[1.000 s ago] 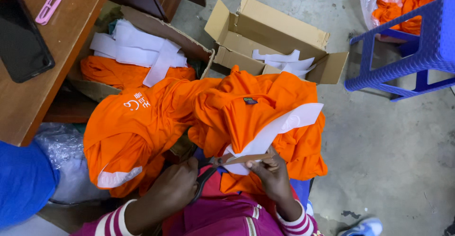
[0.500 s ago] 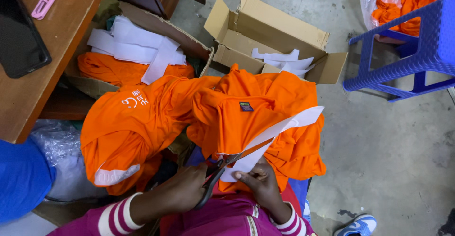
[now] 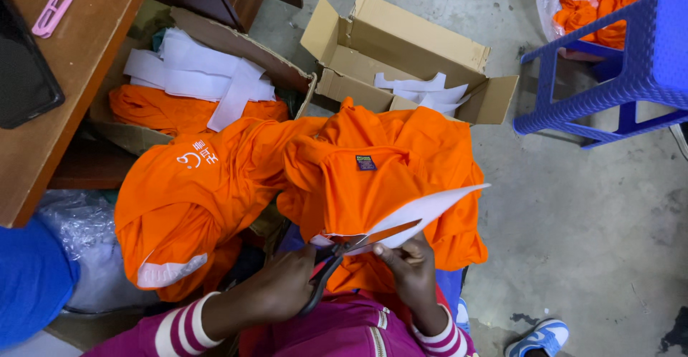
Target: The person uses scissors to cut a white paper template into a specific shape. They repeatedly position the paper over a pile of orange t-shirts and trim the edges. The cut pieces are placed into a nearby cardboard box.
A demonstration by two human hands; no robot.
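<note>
Left hand [image 3: 287, 296] grips the scissors [image 3: 337, 256], blades parted and biting into the near end of the white strip [image 3: 423, 210] sewn to the orange shirt [image 3: 373, 178]. Right hand [image 3: 408, 274] pinches shirt and strip just beside the blades. The cut looks barely begun; most of the strip lies ahead. Strip and blades both run up and rightward, away from the hands.

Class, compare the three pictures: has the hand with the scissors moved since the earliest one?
Yes. The left hand with the scissors has shifted right, toward the right hand, judged against the open cardboard box behind, and now cuts the white strip.
</note>
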